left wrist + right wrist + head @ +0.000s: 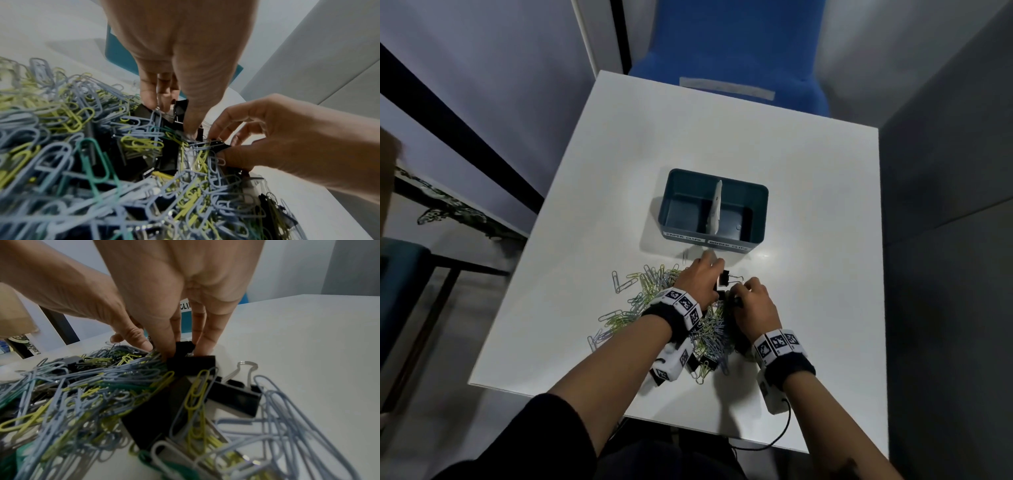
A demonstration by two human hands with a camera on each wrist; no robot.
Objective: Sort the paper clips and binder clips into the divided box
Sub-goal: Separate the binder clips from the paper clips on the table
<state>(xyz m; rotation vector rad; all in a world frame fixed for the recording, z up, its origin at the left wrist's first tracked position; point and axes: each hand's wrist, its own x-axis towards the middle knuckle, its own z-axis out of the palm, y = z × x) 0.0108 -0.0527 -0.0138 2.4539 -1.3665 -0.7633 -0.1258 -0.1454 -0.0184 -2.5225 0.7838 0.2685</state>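
The white bench (722, 144) stood before a blue chair (726, 51). Your left hand (698, 274) pinched a black binder clip (723, 278); your right hand (753, 301), fingers curled, nipped another dark clip (218, 143) at the pile's (654, 308) edge. You did well to lift each straight up, shaking tangled paper clips (623, 282) loose. The divided box (758, 219) waited at twelve o'clock, apparently empty; its right half was labelled for binder clips.

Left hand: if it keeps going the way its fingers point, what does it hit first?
Probably the divided box, at its labelled front wall. The left hand points away from the person over bare table; depth is unclear.
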